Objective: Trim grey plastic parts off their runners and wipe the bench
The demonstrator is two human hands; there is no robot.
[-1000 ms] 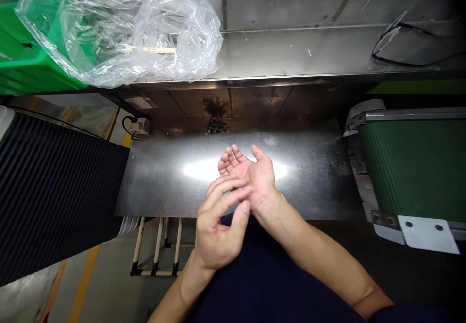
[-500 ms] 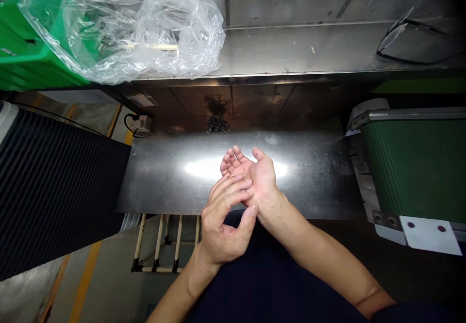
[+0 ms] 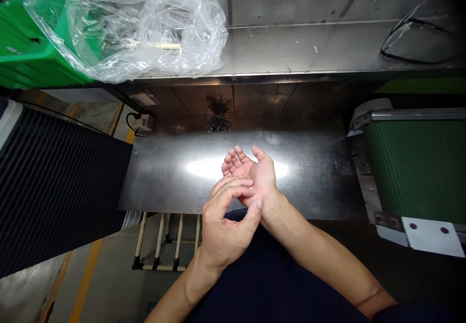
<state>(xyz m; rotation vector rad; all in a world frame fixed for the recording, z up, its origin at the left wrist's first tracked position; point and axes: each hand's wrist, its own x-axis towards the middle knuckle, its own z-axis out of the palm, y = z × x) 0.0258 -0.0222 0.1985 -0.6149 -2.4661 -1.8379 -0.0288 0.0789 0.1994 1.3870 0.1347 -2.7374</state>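
Hands, the left hand (image 3: pixel 227 228) and the right hand (image 3: pixel 259 175): where are they found?

Both are held above a steel plate (image 3: pixel 163 172), which is set between a green belt conveyor (image 3: pixel 411 168) on the right and a black ribbed belt (image 3: pixel 61 192) on the left. Whether the plate is touched cannot be told.

What else is placed around them?

A clear plastic bag (image 3: pixel 145 27) is draped across a green crate (image 3: pixel 29 56) and a steel ledge (image 3: pixel 291 51) beyond the plate. A small heap of dark fasteners (image 3: pixel 219 124) is seen at the plate's far edge.

How are the hands held?

The right is kept open, palm up, with nothing seen in it. The left is curled palm down, its fingers (image 3: pixel 233 183) laid over the other palm and its thumb (image 3: pixel 258 205) pressed near the wrist.

What could go wrong?

Bare skin could be nicked if the plate's edge is brushed. Fingers could be caught if the conveyor is running, which cannot be told.
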